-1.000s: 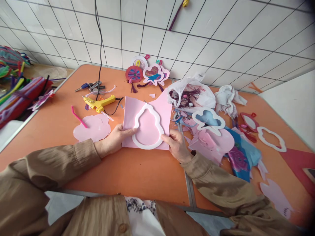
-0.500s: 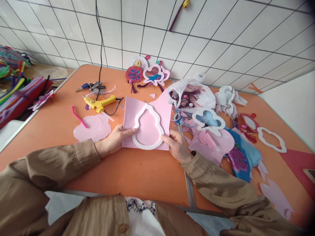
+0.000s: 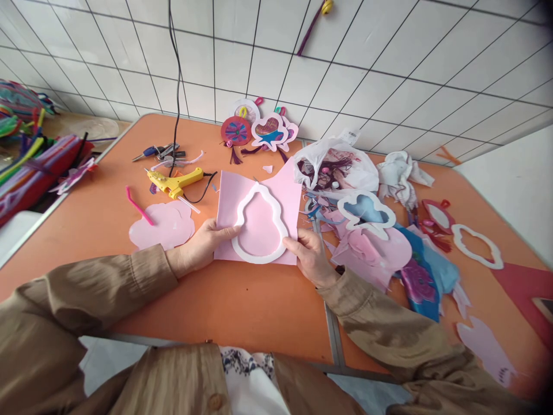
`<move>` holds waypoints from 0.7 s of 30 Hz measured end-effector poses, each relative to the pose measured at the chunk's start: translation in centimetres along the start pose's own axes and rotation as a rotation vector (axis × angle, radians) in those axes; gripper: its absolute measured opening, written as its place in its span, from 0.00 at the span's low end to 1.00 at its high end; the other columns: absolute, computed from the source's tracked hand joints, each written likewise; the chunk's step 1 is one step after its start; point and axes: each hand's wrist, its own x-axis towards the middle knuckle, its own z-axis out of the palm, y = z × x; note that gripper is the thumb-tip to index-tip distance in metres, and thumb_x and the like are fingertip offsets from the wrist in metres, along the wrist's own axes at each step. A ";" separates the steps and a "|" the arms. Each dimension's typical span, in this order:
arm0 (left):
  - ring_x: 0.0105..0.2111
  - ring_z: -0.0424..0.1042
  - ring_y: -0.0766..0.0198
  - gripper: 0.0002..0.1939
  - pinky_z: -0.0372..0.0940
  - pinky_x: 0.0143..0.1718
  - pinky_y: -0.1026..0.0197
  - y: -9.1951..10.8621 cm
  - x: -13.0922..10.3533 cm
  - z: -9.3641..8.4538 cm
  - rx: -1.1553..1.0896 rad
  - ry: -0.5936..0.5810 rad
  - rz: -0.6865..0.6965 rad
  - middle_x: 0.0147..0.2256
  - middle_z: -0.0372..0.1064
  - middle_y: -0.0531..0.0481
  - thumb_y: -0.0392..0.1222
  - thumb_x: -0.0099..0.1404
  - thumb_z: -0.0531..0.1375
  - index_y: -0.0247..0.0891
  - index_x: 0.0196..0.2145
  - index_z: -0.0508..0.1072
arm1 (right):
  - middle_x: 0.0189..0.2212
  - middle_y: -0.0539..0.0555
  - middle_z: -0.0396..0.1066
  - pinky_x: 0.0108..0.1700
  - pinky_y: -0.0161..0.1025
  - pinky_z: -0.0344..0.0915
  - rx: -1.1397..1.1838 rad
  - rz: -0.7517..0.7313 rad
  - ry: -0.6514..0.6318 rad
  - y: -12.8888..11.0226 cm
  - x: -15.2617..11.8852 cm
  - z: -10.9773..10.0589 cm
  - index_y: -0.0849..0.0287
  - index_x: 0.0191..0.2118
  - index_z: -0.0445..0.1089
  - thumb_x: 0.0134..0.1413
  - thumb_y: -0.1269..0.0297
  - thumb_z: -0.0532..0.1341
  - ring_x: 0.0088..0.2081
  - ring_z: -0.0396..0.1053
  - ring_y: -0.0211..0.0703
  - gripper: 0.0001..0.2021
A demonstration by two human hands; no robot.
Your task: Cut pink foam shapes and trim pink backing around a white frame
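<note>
A pink foam sheet (image 3: 291, 210) is held up over the orange table, its top edge cut into a notch. Lying flat on it is a white gourd-shaped foam frame (image 3: 258, 258). My left hand (image 3: 199, 245) is closed on the left side, thumb on the frame and fingers behind the sheet. On the right, my right hand (image 3: 311, 256) pinches frame and sheet together at the lower corner. A small pink scrap (image 3: 268, 169) lies just beyond the sheet.
A yellow glue gun (image 3: 175, 184) with its cord, pink cloud-shaped cutouts (image 3: 162, 230) and a pipe cleaner (image 3: 140, 207) lie left. Finished ornaments (image 3: 235, 131) lean on the tiled wall. Right are a plastic bag (image 3: 363, 167), a white cloud frame (image 3: 386, 216) and fabric pieces (image 3: 423, 276).
</note>
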 end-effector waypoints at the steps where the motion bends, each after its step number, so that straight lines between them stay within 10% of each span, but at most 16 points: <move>1: 0.36 0.82 0.47 0.22 0.78 0.37 0.54 0.0 0.0 0.0 0.001 0.004 -0.006 0.35 0.82 0.38 0.45 0.48 0.77 0.28 0.37 0.82 | 0.20 0.45 0.44 0.28 0.38 0.42 0.001 -0.002 0.001 0.1 0.0 0.0 0.56 0.20 0.53 0.52 0.54 0.64 0.25 0.43 0.34 0.21; 21: 0.35 0.82 0.49 0.23 0.77 0.37 0.54 0.1 -0.1 0.1 -0.011 0.015 -0.010 0.36 0.83 0.38 0.45 0.46 0.79 0.28 0.37 0.82 | 0.20 0.44 0.44 0.27 0.37 0.42 0.013 -0.014 -0.023 0.0 0.1 0.0 0.56 0.21 0.55 0.53 0.55 0.63 0.24 0.42 0.34 0.20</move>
